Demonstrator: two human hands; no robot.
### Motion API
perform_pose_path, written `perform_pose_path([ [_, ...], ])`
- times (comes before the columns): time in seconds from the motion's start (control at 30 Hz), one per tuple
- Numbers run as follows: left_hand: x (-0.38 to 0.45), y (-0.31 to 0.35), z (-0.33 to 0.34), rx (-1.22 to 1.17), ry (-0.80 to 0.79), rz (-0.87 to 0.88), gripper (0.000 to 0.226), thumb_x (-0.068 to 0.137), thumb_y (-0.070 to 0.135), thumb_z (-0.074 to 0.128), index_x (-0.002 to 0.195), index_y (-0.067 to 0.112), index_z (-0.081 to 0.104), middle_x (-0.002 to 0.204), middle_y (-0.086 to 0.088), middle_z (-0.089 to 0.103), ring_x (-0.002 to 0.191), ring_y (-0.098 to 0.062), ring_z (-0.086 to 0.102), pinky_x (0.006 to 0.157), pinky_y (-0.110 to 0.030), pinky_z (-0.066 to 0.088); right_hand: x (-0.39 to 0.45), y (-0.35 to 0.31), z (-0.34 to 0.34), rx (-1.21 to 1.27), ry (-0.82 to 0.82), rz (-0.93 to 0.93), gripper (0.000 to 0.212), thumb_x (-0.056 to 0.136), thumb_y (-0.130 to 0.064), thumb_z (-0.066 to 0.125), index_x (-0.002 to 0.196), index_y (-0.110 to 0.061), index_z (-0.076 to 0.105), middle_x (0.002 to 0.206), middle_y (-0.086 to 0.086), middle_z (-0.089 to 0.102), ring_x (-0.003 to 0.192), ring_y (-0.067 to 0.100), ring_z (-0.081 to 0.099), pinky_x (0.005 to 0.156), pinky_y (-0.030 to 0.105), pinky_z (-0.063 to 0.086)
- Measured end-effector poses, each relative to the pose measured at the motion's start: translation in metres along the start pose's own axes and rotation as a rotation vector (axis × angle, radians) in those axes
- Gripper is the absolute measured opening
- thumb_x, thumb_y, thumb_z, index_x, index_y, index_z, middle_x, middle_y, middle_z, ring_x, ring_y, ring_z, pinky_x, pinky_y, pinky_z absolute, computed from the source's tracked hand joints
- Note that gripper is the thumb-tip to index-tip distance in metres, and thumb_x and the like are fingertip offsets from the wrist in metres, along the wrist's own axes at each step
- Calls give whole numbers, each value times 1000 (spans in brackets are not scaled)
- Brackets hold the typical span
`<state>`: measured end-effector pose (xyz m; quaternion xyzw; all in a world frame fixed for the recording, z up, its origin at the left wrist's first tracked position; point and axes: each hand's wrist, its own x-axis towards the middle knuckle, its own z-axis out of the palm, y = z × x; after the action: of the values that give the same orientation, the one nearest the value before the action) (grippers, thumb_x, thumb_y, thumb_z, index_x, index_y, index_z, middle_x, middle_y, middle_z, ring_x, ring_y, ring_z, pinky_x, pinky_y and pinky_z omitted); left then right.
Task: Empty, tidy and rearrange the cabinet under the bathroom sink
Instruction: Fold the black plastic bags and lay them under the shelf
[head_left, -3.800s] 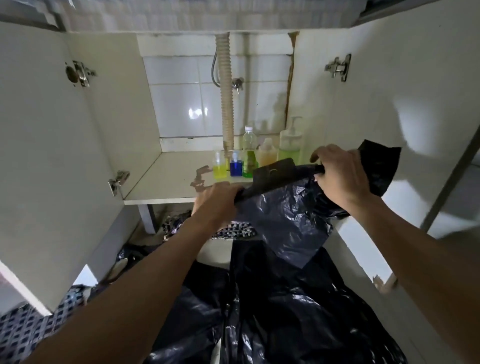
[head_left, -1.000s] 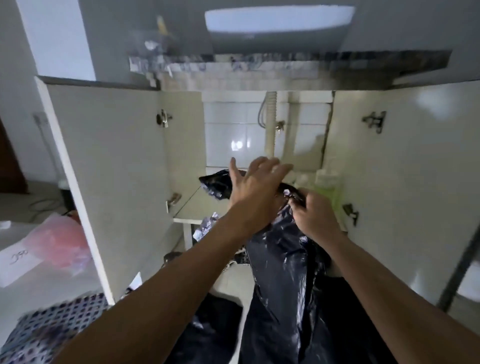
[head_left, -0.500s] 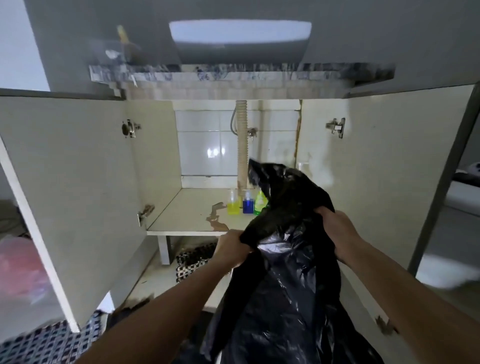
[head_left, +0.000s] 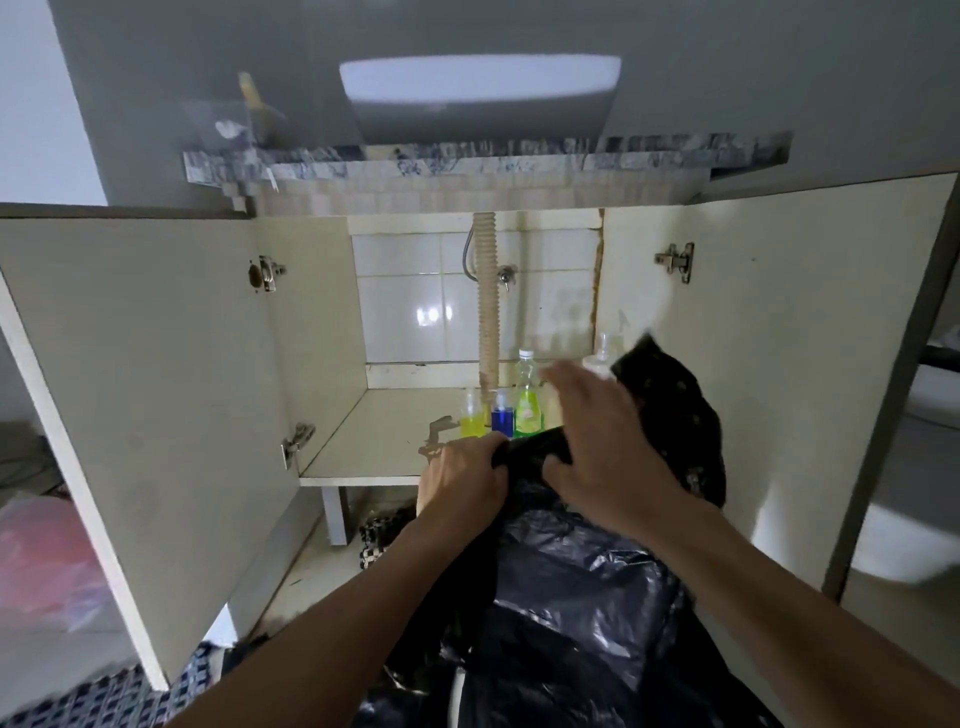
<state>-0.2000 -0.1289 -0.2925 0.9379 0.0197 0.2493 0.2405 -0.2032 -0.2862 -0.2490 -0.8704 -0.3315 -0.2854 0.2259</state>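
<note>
A large black plastic bag (head_left: 582, 587) hangs in front of the open under-sink cabinet, its top bunched up. My left hand (head_left: 460, 480) grips the gathered top of the bag at the shelf's front edge. My right hand (head_left: 602, 447) lies over the same twisted part, blurred, with the bag's loose end (head_left: 670, 410) sticking up behind it. On the cabinet shelf (head_left: 384, 441) stand a yellow bottle (head_left: 471, 418), a blue bottle (head_left: 502, 418) and a green bottle (head_left: 528, 402), partly hidden by my hands.
Both cabinet doors (head_left: 135, 395) stand wide open. A corrugated drain hose (head_left: 487, 306) runs down the tiled back wall. A pump bottle (head_left: 600, 358) stands at the shelf's right. A chequered cloth (head_left: 379, 535) lies under the cabinet; a pink bag (head_left: 41, 561) lies far left.
The bag's raised top has dropped to the right. My right hand has moved left over the twisted neck, close to my left hand, which stays gripping it.
</note>
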Motion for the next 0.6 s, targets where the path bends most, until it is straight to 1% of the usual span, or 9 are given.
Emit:
perform_pose_path([
  [0.07,-4,2,-5,64,-4,69,27,84,22,51,108,29,61,104,-4,68,93,-32,62,73,-34,48,-8,16,25,-75,-269,70,80,77,-20,68,143,-19,23,144,1,33,137,20,26,119,40,16],
  [0.1,-5,1,-7,89,1,109,28,84,24,52,111,30,60,106,-1,67,94,-30,62,76,-35,50,-13,28,36,-107,-372,128,76,78,-21,68,140,-20,25,137,3,40,132,22,35,114,39,27],
  [0.17,-6,-2,-12,148,-19,187,32,84,26,54,115,32,57,109,3,65,96,-27,62,79,-36,51,-17,43,47,-162,-454,237,56,79,-17,65,129,-16,38,117,8,58,107,27,58,87,38,52],
  [0.2,-6,-4,-13,186,-52,213,35,83,26,55,117,33,54,109,5,65,96,-26,62,80,-36,51,-15,46,47,-217,-426,248,43,81,-16,61,121,-15,46,108,9,63,96,28,62,77,36,54],
  [0.3,-5,-13,-15,294,-134,224,36,85,26,55,119,34,46,106,1,65,97,-28,62,81,-40,50,-3,43,36,-309,-216,183,17,85,-19,53,100,-16,59,93,6,67,87,27,64,68,30,46],
  [0.37,-3,-22,-17,335,-151,154,33,87,23,53,119,30,48,106,-4,65,100,-31,62,81,-40,48,0,42,28,-262,-193,189,12,86,-19,51,94,-15,59,87,6,66,83,28,63,62,29,40],
  [0.43,-3,-29,-20,339,-148,51,25,89,22,52,112,26,61,106,-6,65,101,-30,62,82,-37,46,-3,47,24,-266,-272,220,7,85,-21,55,89,-15,56,83,6,63,83,28,63,61,28,40],
  [0.5,-5,-36,-24,339,-135,-8,18,90,24,57,103,23,69,104,-4,62,100,-28,63,83,-36,47,-4,53,20,-291,-327,265,15,85,-21,57,76,-16,46,74,1,53,84,28,62,56,26,37],
  [0.6,-2,-45,-22,327,-99,-35,18,90,17,57,100,23,71,101,-2,61,94,-25,63,79,-35,48,-1,62,17,-274,-136,250,7,86,-20,56,89,-16,52,74,0,55,81,28,62,53,26,32],
])
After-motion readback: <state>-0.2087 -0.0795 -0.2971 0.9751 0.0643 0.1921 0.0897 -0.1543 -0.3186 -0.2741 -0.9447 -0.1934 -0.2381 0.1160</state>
